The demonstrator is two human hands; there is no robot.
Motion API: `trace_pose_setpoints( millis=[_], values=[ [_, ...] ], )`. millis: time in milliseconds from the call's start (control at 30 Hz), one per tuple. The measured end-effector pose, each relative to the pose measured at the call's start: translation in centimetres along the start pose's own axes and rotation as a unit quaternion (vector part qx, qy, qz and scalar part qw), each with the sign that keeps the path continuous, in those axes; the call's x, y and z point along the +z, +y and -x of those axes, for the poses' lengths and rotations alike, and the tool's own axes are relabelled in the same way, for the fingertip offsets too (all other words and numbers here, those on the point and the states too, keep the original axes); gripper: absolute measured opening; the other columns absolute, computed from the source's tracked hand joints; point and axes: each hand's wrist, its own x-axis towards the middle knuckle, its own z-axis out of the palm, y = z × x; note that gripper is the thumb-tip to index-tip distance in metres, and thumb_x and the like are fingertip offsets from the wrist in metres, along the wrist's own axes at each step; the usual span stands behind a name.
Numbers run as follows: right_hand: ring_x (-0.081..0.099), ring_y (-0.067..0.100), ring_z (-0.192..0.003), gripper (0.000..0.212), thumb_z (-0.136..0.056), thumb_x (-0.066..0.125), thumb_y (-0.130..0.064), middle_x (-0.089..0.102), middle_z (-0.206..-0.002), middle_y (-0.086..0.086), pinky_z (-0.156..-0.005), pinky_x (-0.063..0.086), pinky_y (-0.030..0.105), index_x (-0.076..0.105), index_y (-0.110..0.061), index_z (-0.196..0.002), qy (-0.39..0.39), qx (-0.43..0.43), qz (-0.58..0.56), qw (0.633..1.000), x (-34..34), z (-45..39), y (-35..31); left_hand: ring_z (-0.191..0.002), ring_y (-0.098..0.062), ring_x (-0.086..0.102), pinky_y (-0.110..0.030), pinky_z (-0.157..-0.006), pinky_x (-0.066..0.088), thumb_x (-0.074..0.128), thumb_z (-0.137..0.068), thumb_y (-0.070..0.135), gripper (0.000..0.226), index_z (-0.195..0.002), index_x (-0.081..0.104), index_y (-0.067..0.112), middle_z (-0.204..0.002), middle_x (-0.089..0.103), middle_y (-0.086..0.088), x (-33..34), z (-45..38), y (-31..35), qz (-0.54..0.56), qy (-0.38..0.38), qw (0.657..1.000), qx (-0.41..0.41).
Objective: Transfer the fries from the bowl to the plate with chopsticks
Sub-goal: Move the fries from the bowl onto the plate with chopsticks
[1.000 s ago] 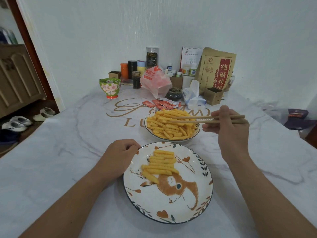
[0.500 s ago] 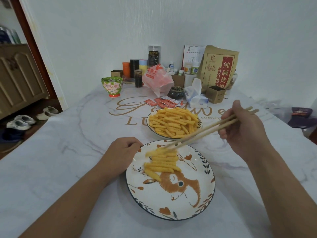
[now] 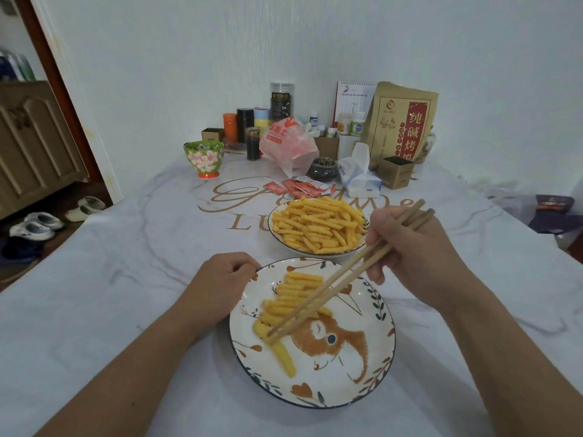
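A white bowl (image 3: 273,230) heaped with crinkle-cut fries (image 3: 317,224) sits in the middle of the table. In front of it lies a painted plate (image 3: 372,376) carrying a small row of fries (image 3: 293,294). My right hand (image 3: 413,247) grips wooden chopsticks (image 3: 340,282); their tips reach down to the near-left end of the row, at one fry (image 3: 284,357) lying on the plate. My left hand (image 3: 220,285) rests with curled fingers against the plate's left rim.
At the table's far end stand a green floral cup (image 3: 204,158), jars, a pink plastic bag (image 3: 288,145), red sauce packets (image 3: 296,187), a tissue pack (image 3: 359,178) and a brown paper bag (image 3: 402,121). Shoes lie on the floor at left.
My right hand carried the chopsticks from over the bowl down to the plate. Their tips now sit at the near-left end of the fries row, where one more fry lies.
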Motion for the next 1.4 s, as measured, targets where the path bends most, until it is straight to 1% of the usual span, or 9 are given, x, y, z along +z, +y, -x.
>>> trace_pose_setpoints(
  millis=[133, 233, 333, 433, 600, 867, 1167, 1267, 1400],
  values=[
    [0.052, 0.026, -0.037, 0.041, -0.097, 0.053, -0.019, 0.051, -0.05, 0.016, -0.039, 0.044, 0.027, 0.065, -0.009, -0.06, 0.057, -0.013, -0.017, 0.998, -1.5, -0.2, -0.3, -0.079, -0.006, 0.065, -0.017, -0.061, 0.044, 0.051, -0.102, 0.014, 0.033, -0.085, 0.077, 0.024, -0.084, 0.074, 0.011, 0.0, 0.0, 0.2, -0.007, 0.002, 1.0, 0.0],
    [0.049, 0.024, -0.038, 0.044, -0.101, 0.05, -0.024, 0.05, -0.053, 0.012, -0.04, 0.042, 0.025, 0.063, -0.009, -0.062, 0.139, -0.021, -0.06, 0.988, -3.0, -0.5, -0.2, -0.074, -0.007, 0.064, -0.02, -0.061, 0.044, 0.051, -0.101, 0.013, 0.033, -0.084, 0.077, 0.023, -0.081, 0.075, 0.009, 0.0, -0.1, 0.1, -0.003, -0.002, 1.0, 0.0],
    [0.058, 0.025, -0.046, 0.041, -0.106, 0.05, -0.027, 0.059, -0.059, 0.009, -0.047, 0.049, 0.029, 0.064, -0.007, -0.073, 0.252, -0.065, -0.045, 0.965, -3.9, -0.9, 0.5, -0.063, -0.001, 0.062, -0.019, -0.057, 0.041, 0.053, -0.1, 0.013, 0.034, -0.079, 0.077, 0.025, -0.074, 0.074, 0.013, 0.0, -0.2, -0.2, 0.007, -0.002, 1.0, -0.002],
    [0.069, 0.029, -0.057, 0.039, -0.107, 0.049, -0.029, 0.067, -0.066, 0.012, -0.057, 0.06, 0.034, 0.068, -0.004, -0.085, 0.304, -0.085, 0.015, 0.949, -3.6, -1.4, 1.6, -0.06, 0.004, 0.06, -0.015, -0.054, 0.039, 0.053, -0.1, 0.013, 0.034, -0.078, 0.076, 0.026, -0.071, 0.072, 0.019, 0.1, -0.3, -0.3, 0.005, -0.001, 1.0, 0.001],
    [0.073, 0.033, -0.07, 0.033, -0.106, 0.051, -0.029, 0.071, -0.083, 0.017, -0.068, 0.063, 0.037, 0.071, -0.007, -0.092, 0.296, -0.074, 0.042, 0.951, -1.9, -2.0, 3.5, -0.067, -0.003, 0.062, -0.019, -0.058, 0.041, 0.054, -0.099, 0.013, 0.032, -0.08, 0.077, 0.024, -0.075, 0.074, 0.011, 0.1, -0.3, -0.1, -0.003, 0.004, 1.0, -0.001],
    [0.074, 0.034, -0.066, 0.039, -0.107, 0.047, -0.034, 0.07, -0.072, 0.013, -0.065, 0.063, 0.039, 0.065, -0.005, -0.088, 0.318, -0.075, 0.041, 0.944, -1.7, -2.6, 3.8, -0.067, -0.001, 0.063, -0.018, -0.058, 0.043, 0.052, -0.1, 0.013, 0.035, -0.078, 0.076, 0.026, -0.078, 0.074, 0.018, 0.1, -0.3, -0.3, 0.003, -0.001, 1.0, 0.002],
    [0.072, 0.031, -0.06, 0.048, -0.108, 0.041, -0.04, 0.07, -0.063, 0.01, -0.06, 0.062, 0.036, 0.06, -0.003, -0.084, 0.336, -0.076, -0.052, 0.937, -2.8, -2.2, 2.3, -0.064, 0.001, 0.062, -0.017, -0.055, 0.041, 0.053, -0.1, 0.014, 0.033, -0.079, 0.076, 0.025, -0.074, 0.073, 0.017, 0.2, -0.2, -0.2, 0.004, 0.002, 1.0, -0.002],
    [0.067, 0.023, -0.053, 0.051, -0.107, 0.04, -0.043, 0.066, -0.06, 0.008, -0.053, 0.057, 0.029, 0.061, -0.008, -0.077, 0.294, -0.032, -0.147, 0.944, -3.5, -1.7, 1.1, -0.066, 0.003, 0.062, -0.012, -0.054, 0.041, 0.053, -0.099, 0.013, 0.033, -0.079, 0.076, 0.025, -0.074, 0.073, 0.017, 0.1, -0.2, -0.2, 0.009, -0.001, 1.0, 0.002],
    [0.053, 0.02, -0.037, 0.058, -0.104, 0.039, -0.041, 0.051, -0.053, 0.007, -0.041, 0.044, 0.021, 0.064, -0.012, -0.062, 0.141, 0.031, -0.164, 0.976, -4.1, -1.0, 0.5, -0.075, -0.005, 0.066, -0.02, -0.063, 0.046, 0.054, -0.098, 0.012, 0.033, -0.079, 0.078, 0.024, -0.078, 0.075, 0.014, 0.0, -0.1, -0.2, 0.023, -0.001, 1.0, -0.002]
  ],
)
